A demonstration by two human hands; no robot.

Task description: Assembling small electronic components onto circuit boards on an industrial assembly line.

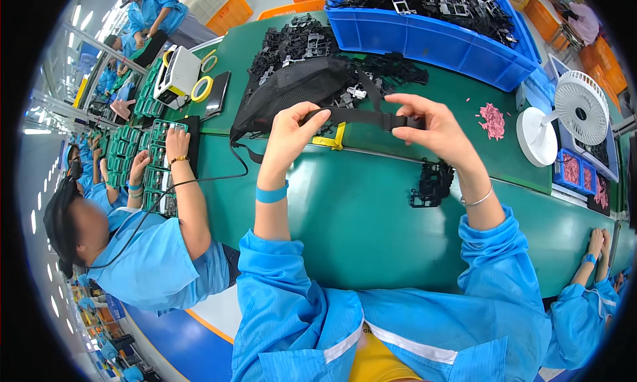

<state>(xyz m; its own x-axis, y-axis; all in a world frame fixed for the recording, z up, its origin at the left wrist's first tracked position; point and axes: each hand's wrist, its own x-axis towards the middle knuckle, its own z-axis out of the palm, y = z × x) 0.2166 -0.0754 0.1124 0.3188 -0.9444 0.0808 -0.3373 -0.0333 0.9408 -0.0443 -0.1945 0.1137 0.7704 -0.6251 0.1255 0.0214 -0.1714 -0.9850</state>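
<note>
My left hand [292, 131] is closed, thumb and fingers pinching one end of a black webbing strap [358, 115]. At the other end my right hand [434, 130] has its thumb and fingers around the strap beside a black buckle [387, 120]. Between the two hands the strap runs nearly level above the green table [332, 203]. It appears to belong to the black mesh bag [285, 93] lying just beyond my left hand. Below my right hand lies a small cluster of black plastic parts [432, 183]. Yellow tape [332, 139] shows under the strap.
Behind the bag are a heap of black parts [292, 45] and a full blue bin [431, 40]. Pink pieces [492, 121] and a white fan [541, 133] stand right. At left, a co-worker [152, 249] handles green trays [126, 150]; a black cable [219, 177] crosses there.
</note>
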